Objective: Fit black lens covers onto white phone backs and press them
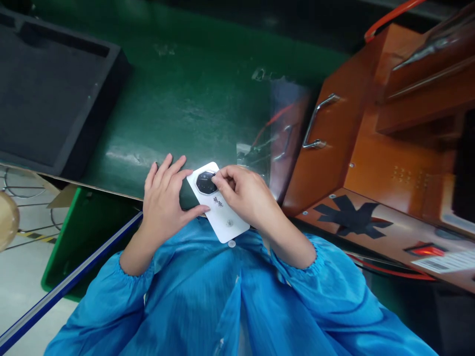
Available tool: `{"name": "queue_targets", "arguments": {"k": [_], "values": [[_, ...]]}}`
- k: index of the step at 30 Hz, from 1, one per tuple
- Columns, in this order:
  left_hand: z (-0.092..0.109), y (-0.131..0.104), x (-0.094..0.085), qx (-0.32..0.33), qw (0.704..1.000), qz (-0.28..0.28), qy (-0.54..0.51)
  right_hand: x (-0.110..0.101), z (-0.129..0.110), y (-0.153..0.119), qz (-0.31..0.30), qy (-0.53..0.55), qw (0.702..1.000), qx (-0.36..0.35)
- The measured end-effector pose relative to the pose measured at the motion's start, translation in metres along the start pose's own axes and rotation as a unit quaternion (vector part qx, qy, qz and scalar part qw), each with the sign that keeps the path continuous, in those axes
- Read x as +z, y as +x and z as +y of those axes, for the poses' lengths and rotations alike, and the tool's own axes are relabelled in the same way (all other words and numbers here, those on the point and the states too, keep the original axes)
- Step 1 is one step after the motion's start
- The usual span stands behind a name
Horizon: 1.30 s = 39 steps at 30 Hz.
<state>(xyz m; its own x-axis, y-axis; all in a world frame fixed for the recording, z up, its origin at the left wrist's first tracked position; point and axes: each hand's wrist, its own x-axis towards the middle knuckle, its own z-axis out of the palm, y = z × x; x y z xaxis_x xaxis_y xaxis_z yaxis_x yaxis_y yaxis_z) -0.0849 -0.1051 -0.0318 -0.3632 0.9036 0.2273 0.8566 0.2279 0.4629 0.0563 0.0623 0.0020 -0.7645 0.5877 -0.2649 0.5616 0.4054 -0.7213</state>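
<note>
A white phone-shaped panel (222, 220) with a dark octagonal camera area lies tilted at the front edge of the green work surface, its lower end near my blue smock. My left hand (163, 198) has its fingers spread, with the index fingertip and thumb touching the panel's left edge. Over the panel's right side, my right hand (247, 193) is closed, thumb and index finger pinched at the right rim of the camera area. Whatever is between those fingertips is too small to make out.
A black foam tray (40, 94) sits at the far left of the green table (178, 109). An orange machine (334, 128) with a metal handle stands at the right. Below the table at left are a green bin (59, 257) and a blue rail (74, 279).
</note>
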Motion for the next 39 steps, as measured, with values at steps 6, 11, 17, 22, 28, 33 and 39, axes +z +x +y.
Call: {"name": "queue_targets", "arguments": {"k": [6, 11, 17, 22, 28, 33, 39], "values": [[0.001, 0.001, -0.002, -0.002, 1.0, 0.0, -0.001, 0.001, 0.0, 0.003, 0.01, -0.007, 1.0, 0.008], [0.002, 0.001, -0.002, -0.002, 1.0, 0.002, 0.004, 0.002, 0.004, 0.003, 0.021, -0.003, 1.0, 0.001], [0.001, 0.0, -0.002, -0.004, 1.0, -0.004, 0.005, 0.003, 0.005, 0.002, 0.031, -0.004, 1.0, -0.006], [0.001, 0.0, -0.003, -0.005, 1.0, -0.008, 0.01, 0.005, 0.004, 0.002, 0.04, -0.005, 0.999, -0.009], [0.001, 0.0, -0.002, -0.002, 1.0, -0.005, 0.011, 0.009, 0.006, 0.001, 0.05, -0.004, 0.999, -0.007], [0.002, 0.0, -0.002, -0.001, 1.0, -0.002, 0.012, 0.01, 0.006, 0.001, 0.054, -0.006, 0.999, -0.004], [0.002, 0.001, -0.003, -0.004, 1.0, -0.004, 0.012, 0.011, 0.007, 0.001, 0.059, -0.019, 0.998, -0.011]]}}
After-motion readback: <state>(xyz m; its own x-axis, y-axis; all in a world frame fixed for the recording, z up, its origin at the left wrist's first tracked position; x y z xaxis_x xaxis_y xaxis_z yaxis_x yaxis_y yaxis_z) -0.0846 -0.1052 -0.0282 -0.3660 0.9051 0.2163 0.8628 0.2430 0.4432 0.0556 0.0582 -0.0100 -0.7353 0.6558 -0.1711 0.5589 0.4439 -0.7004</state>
